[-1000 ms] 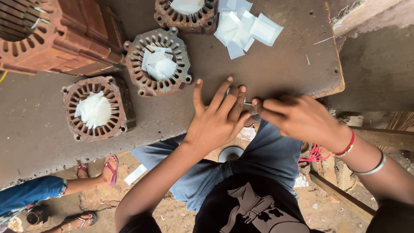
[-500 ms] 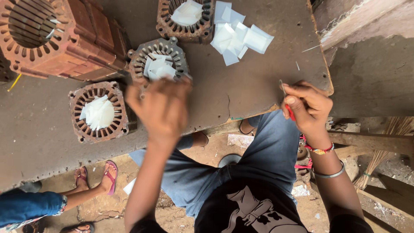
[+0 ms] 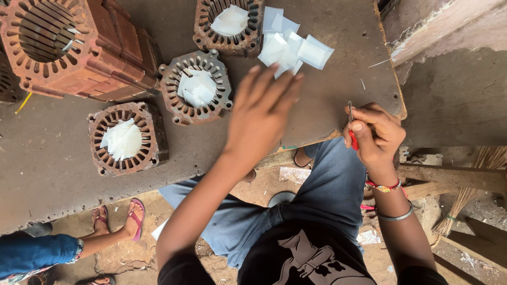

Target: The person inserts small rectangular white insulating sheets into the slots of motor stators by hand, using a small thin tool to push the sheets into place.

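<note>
My left hand (image 3: pixel 264 111) hovers over the grey tabletop (image 3: pixel 47 174), blurred, with fingers spread and nothing in it. Its fingertips reach the near edge of a pile of small white paper pieces (image 3: pixel 296 47). My right hand (image 3: pixel 374 132) rests at the table's right front edge, closed around a thin metal tool with a red handle (image 3: pixel 351 125) that points up. A round rusty stator core (image 3: pixel 196 87) holding white paper pieces lies just left of my left hand.
A second stator core (image 3: pixel 127 138) with paper inside sits at the left, a third (image 3: pixel 228 24) at the top, and a large one (image 3: pixel 58 45) at the top left. Another person's sandalled feet (image 3: pixel 119 219) stand on the dirt below. Wooden beams (image 3: pixel 454 177) lie at the right.
My left hand has moved right, from over the middle stator core to the paper pile. My right hand stays at the table edge with the tool.
</note>
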